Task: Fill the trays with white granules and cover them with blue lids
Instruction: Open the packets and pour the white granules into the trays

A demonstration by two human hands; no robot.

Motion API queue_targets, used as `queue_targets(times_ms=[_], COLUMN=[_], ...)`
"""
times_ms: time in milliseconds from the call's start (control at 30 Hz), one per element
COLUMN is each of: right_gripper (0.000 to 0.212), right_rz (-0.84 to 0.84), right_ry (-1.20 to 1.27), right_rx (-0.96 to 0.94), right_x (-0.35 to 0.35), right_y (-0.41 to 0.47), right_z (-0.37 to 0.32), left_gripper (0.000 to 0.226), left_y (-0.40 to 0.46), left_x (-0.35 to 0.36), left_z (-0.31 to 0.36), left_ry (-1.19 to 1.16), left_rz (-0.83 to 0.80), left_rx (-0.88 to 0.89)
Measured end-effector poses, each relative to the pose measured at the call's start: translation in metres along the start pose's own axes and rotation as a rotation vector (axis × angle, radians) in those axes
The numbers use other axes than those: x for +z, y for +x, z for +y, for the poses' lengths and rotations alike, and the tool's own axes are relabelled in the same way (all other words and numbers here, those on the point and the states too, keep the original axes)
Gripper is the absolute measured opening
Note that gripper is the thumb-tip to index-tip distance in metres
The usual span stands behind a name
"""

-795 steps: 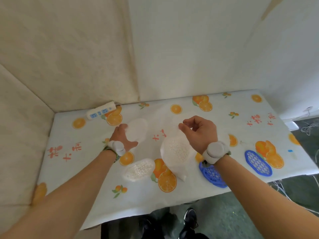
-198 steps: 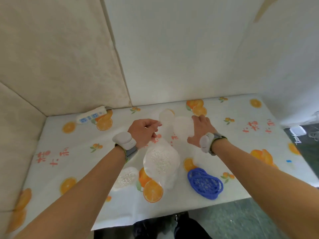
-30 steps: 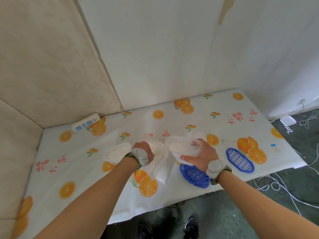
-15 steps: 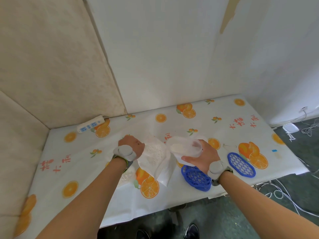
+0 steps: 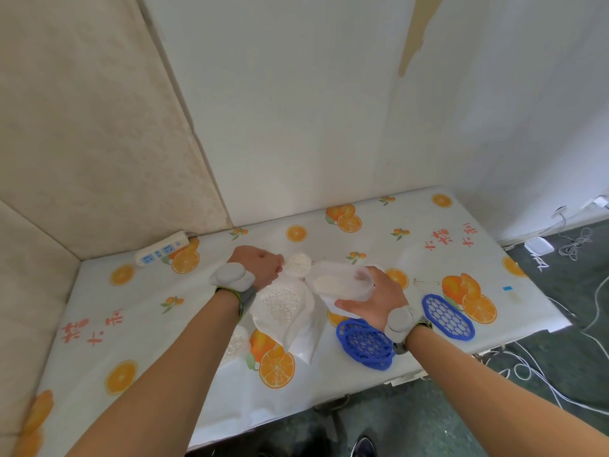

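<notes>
Head view: our left hand (image 5: pixel 260 265) pinched the bag of white granules (image 5: pixel 280 301) open at its mouth, while our right hand (image 5: pixel 375 301) gripped the clear tray (image 5: pixel 342 282), its long axis running nine-to-three, just at three o'clock of the bag; blue lids (image 5: pixel 364 344) waited at five.

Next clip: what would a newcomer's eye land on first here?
Probably the clear tray of white granules held in the right hand mid-table, beside the plastic bag whose top the left hand grips. Then two blue lids near the front edge, on the orange-print tablecloth.
</notes>
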State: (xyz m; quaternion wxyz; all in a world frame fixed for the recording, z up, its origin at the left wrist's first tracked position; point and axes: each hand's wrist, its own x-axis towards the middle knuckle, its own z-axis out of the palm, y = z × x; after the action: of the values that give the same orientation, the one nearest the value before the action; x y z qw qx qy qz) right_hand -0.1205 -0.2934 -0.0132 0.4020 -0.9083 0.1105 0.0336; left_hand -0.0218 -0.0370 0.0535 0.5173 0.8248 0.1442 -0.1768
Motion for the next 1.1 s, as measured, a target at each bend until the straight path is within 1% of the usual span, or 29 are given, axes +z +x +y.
queue_targets(times_ms=[267, 433, 533, 600, 733, 900, 1000, 1100], right_gripper=[0.091, 0.09, 0.091, 0.089, 0.085, 0.084, 0.086, 0.084], right_rz=[0.005, 0.025, 0.026, 0.021, 0.022, 0.015, 0.014, 0.02], right_ry=[-0.005, -0.005, -0.005, 0.009, 0.022, 0.026, 0.041, 0.042], right_rx=[0.003, 0.007, 0.019, 0.03, 0.018, 0.014, 0.025, 0.025], right_x=[0.001, -0.002, -0.004, -0.004, -0.005, -0.004, -0.003, -0.002], right_y=[0.0, 0.0, 0.001, 0.001, 0.001, 0.004, 0.007, 0.01], right_z=[-0.001, 0.001, 0.004, 0.005, 0.004, 0.003, 0.002, 0.0], left_gripper=[0.023, 0.014, 0.02, 0.021, 0.022, 0.024, 0.023, 0.021], left_y=[-0.035, -0.042, -0.038, -0.036, -0.034, -0.031, -0.03, -0.028], left_x=[0.065, 0.077, 0.075, 0.071, 0.06, 0.047, 0.04, 0.031], left_z=[0.028, 0.024, 0.018, 0.013, 0.007, 0.002, -0.001, -0.003], left_ry=[0.28, 0.435, 0.619, 0.682, 0.722, 0.756, 0.751, 0.725], left_rz=[-0.062, -0.117, -0.135, -0.165, -0.176, -0.164, -0.13, -0.084], left_rx=[0.281, 0.468, 0.629, 0.725, 0.868, 0.927, 0.971, 0.991])
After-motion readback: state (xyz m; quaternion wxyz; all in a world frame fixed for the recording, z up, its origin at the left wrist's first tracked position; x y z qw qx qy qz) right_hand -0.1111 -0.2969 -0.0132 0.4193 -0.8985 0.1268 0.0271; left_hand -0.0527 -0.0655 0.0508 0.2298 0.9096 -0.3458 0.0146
